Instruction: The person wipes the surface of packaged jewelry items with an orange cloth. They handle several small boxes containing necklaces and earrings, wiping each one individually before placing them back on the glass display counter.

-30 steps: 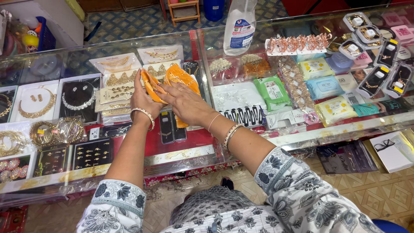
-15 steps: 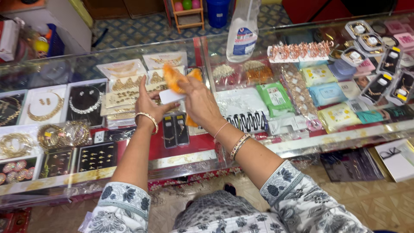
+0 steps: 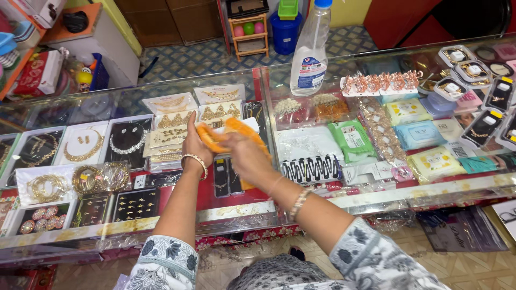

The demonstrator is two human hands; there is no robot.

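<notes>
Orange cloth (image 3: 242, 131) bunched between our left hand (image 3: 194, 144) and right hand (image 3: 248, 157), both gripping it just above the glass counter (image 3: 161, 225). Wiping looks barely begun; spray bottle (image 3: 310, 51) stands nearby.

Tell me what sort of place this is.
Most likely a small jewellery and accessories shop: a glass display counter holds boxed necklace sets, trays of rings and carded hair clips.
</notes>
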